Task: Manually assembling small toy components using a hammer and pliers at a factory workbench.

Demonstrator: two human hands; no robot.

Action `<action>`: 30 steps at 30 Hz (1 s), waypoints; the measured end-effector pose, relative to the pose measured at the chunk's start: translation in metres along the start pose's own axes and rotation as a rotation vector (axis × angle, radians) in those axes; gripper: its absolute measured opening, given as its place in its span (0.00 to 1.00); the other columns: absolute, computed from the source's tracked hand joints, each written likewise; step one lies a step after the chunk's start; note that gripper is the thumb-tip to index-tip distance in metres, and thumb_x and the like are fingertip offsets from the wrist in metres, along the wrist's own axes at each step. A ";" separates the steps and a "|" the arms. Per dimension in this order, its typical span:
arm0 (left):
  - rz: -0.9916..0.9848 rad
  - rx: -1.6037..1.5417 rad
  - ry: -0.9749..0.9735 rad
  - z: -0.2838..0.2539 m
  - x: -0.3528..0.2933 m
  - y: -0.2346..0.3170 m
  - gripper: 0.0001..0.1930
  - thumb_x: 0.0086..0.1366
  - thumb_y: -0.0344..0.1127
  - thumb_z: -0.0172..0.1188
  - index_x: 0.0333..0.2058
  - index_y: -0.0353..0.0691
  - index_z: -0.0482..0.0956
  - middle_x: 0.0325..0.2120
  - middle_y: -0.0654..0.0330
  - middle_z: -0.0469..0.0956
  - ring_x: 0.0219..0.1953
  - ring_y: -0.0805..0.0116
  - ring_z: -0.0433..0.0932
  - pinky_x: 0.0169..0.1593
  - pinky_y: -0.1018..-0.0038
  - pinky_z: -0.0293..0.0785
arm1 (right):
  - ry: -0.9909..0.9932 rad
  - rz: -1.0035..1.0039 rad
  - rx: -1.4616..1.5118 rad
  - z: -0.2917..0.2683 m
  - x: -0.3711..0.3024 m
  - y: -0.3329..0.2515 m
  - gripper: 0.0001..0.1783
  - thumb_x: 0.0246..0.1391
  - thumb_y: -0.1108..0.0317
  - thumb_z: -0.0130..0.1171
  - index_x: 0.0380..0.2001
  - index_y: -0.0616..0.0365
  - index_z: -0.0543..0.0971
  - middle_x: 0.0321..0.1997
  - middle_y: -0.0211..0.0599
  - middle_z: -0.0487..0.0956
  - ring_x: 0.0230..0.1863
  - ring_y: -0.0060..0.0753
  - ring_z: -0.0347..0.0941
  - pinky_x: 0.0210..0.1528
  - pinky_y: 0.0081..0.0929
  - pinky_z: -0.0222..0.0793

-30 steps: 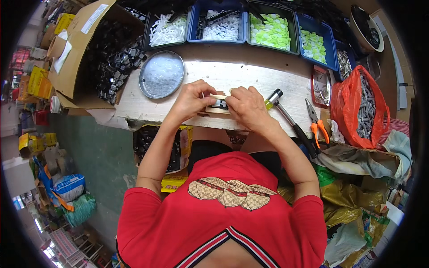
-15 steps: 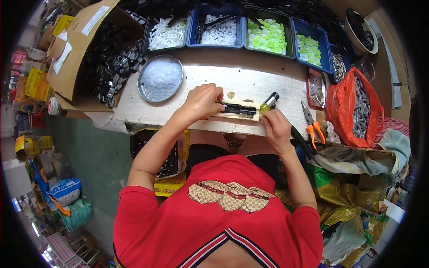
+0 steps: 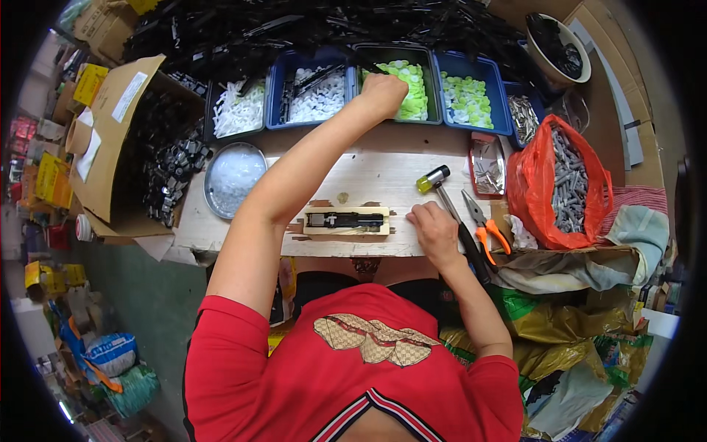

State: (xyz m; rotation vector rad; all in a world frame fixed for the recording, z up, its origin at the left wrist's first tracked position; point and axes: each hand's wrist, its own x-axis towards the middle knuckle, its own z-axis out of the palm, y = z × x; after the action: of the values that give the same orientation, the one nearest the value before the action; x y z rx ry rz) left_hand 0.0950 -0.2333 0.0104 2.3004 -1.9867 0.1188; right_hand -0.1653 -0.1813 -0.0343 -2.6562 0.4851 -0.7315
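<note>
A cream block (image 3: 385, 231) lies flat on a pale worktop (image 3: 416, 158), directly in front of a seated person in a red shirt (image 3: 294, 383). A black part (image 3: 347, 220) lies lengthwise in the block, and neither hand touches it.

The left hand (image 3: 384, 96) is stretched well beyond the block, over the left side of a dark tub (image 3: 438, 99) of lime-green caps (image 3: 414, 92). Its fingers point away from the camera, so I cannot tell whether its grip is open or closed, or has hold of anything.

The right hand (image 3: 439, 232) rests just to the right of the block, low at the worktop, beside a hammer (image 3: 467, 240). Its fingers are bent; what its grip is doing underneath cannot be told.

Right of the block, past the hammer, lie pliers (image 3: 482, 223) with orange handles, then a red bag (image 3: 541, 230) of grey plugs (image 3: 568, 195). Left of the block, beyond the left forearm, are a round dish (image 3: 208, 193) and a cardboard box (image 3: 103, 166) of small dark pieces (image 3: 173, 173). Beyond the block, blue and dark tubs stand in a row, holding white pieces (image 3: 239, 108) and green ones, with a heap of black strips (image 3: 294, 29) behind them.
</note>
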 end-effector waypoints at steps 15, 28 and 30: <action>-0.266 -1.326 0.252 -0.036 -0.045 0.000 0.06 0.50 0.24 0.58 0.29 0.32 0.78 0.21 0.58 0.77 0.23 0.74 0.76 0.26 0.78 0.74 | -0.010 0.676 1.134 -0.028 0.020 0.009 0.05 0.48 0.76 0.53 0.31 0.64 0.73 0.25 0.31 0.72 0.23 0.19 0.68 0.23 0.16 0.63; -0.157 -1.974 0.451 -0.014 -0.205 0.059 0.05 0.51 0.17 0.57 0.29 0.30 0.75 0.30 0.56 0.72 0.30 0.66 0.77 0.34 0.75 0.78 | -0.014 0.654 1.548 0.002 0.067 -0.071 0.07 0.48 0.73 0.57 0.33 0.59 0.73 0.23 0.23 0.70 0.16 0.10 0.56 0.17 0.09 0.48; -0.155 -1.940 0.464 -0.015 -0.211 0.057 0.06 0.51 0.17 0.57 0.29 0.30 0.76 0.30 0.56 0.72 0.30 0.66 0.77 0.34 0.75 0.78 | 0.009 0.645 1.558 0.004 0.069 -0.078 0.07 0.49 0.73 0.57 0.33 0.60 0.73 0.23 0.23 0.70 0.16 0.10 0.56 0.17 0.09 0.48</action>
State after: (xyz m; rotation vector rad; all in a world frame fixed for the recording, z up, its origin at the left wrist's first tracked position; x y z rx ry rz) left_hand 0.0076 -0.0328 0.0011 0.8712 -0.7045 -0.7951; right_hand -0.0896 -0.1397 0.0231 -0.9625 0.4321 -0.5176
